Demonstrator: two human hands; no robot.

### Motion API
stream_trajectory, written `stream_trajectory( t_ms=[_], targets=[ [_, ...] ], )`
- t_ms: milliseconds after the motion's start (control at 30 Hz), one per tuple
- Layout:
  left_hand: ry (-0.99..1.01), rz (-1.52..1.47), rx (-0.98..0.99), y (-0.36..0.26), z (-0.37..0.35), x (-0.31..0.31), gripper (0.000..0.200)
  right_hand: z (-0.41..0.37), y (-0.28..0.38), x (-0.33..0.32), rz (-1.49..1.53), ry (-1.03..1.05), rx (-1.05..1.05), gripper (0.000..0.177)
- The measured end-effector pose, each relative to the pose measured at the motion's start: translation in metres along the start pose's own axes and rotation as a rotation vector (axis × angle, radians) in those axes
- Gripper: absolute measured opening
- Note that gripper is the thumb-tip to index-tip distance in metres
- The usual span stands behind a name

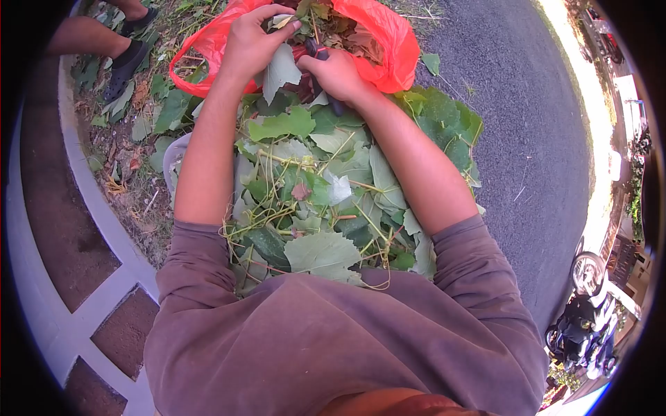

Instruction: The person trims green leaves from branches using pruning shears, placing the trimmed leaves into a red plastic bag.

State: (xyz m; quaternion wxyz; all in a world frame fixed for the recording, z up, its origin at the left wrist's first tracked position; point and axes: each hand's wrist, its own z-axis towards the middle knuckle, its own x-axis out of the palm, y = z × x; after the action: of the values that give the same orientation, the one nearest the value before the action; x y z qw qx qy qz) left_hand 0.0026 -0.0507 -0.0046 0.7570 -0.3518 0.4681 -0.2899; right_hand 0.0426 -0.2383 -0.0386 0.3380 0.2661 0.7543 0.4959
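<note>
My left hand [255,43] is closed, pinching a green vine leaf [281,72] whose pale underside hangs down. In my right hand [337,75] is a dark-handled cutting tool, apparently pruning shears [318,51], held near the left hand; its blades are hard to make out. Both hands are over the mouth of a red plastic bag [388,43], which holds green and brownish leaves [361,46]. Between my arms lies a heap of cut vine leaves [322,255] with thin curling stems and tendrils.
Another person's leg and dark clog [125,69] are at the upper left, among scattered leaves on the ground. A pale concrete border [90,201] curves along the left. Asphalt road [524,159] runs along the right, with a parked motorcycle [581,315] at the lower right.
</note>
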Motion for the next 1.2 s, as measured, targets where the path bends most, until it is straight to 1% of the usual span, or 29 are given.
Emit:
stream_trajectory(
  t_ms=[67,100,167,200,233,267,300,333,367,433,500,567,633,700,833,933,967,1033,1067,1133,1200],
  targets=[
    [0.030,-0.030,-0.103,-0.002,0.001,-0.002,0.029,-0.003,0.004,0.001,-0.012,-0.012,-0.005,0.031],
    [0.029,-0.029,-0.102,0.000,0.002,-0.003,0.029,-0.006,0.008,0.001,-0.024,-0.026,-0.006,0.031],
    [0.029,-0.117,-0.111,0.009,0.005,-0.001,0.028,-0.006,0.008,0.000,-0.039,-0.038,-0.006,0.031],
    [0.026,-0.117,-0.113,0.014,0.006,0.001,0.028,-0.002,0.004,0.000,0.039,-0.020,0.012,0.028],
    [0.030,-0.278,-0.154,0.020,0.008,0.002,0.027,0.001,-0.001,0.001,0.118,-0.001,0.031,0.025],
    [0.033,-0.438,-0.195,0.026,0.010,0.002,0.027,0.003,-0.005,0.001,0.119,0.004,0.028,0.025],
    [0.028,-0.434,-0.196,0.030,0.011,-0.001,0.027,0.005,-0.007,0.000,0.191,0.053,0.022,0.024],
    [-0.019,-0.490,-0.216,0.035,0.012,-0.005,0.027,0.005,-0.009,0.000,0.264,0.100,0.016,0.024],
    [-0.064,-0.547,-0.234,0.039,0.014,-0.009,0.027,0.006,-0.011,0.001,0.267,0.100,0.015,0.024],
    [-0.152,-0.666,-0.268,0.044,0.019,-0.014,0.027,0.006,-0.015,0.000,0.267,0.178,0.112,0.026],
    [-0.243,-0.786,-0.301,0.046,0.022,-0.016,0.027,0.007,-0.018,0.000,0.246,0.192,0.099,0.027],
    [-0.215,-0.818,-0.292,0.044,0.019,-0.017,0.027,0.009,-0.018,0.002,0.226,0.214,0.086,0.028],
    [-0.121,-0.852,-0.320,0.034,0.016,-0.012,0.026,0.006,-0.016,0.002,0.157,0.176,0.071,0.028],
    [-0.139,-0.821,-0.336,0.025,0.013,-0.001,0.027,0.002,-0.012,0.001,0.131,0.152,0.062,0.028],
    [-0.079,-0.584,-0.261,0.015,0.010,0.008,0.027,0.002,-0.010,0.001,0.094,0.133,0.026,0.030],
    [-0.044,-0.389,-0.212,0.007,0.007,0.007,0.028,0.001,-0.008,-0.001,0.063,0.111,0.056,0.031],
    [-0.044,-0.389,-0.213,0.004,0.005,0.006,0.028,0.000,-0.007,-0.001,0.064,0.110,0.056,0.031],
    [-0.043,-0.148,-0.137,-0.007,0.002,0.003,0.028,-0.001,-0.007,0.000,0.029,0.036,0.049,0.031],
    [-0.044,-0.147,-0.137,-0.010,0.000,0.002,0.028,-0.001,-0.006,-0.002,0.029,0.036,0.048,0.031],
    [-0.003,-0.013,-0.085,-0.013,-0.001,0.004,0.029,-0.006,0.004,-0.007,0.069,0.066,0.091,0.031],
    [0.020,0.018,-0.105,-0.014,-0.002,0.007,0.029,-0.007,0.005,-0.007,0.109,0.064,0.083,0.031]
  ],
)
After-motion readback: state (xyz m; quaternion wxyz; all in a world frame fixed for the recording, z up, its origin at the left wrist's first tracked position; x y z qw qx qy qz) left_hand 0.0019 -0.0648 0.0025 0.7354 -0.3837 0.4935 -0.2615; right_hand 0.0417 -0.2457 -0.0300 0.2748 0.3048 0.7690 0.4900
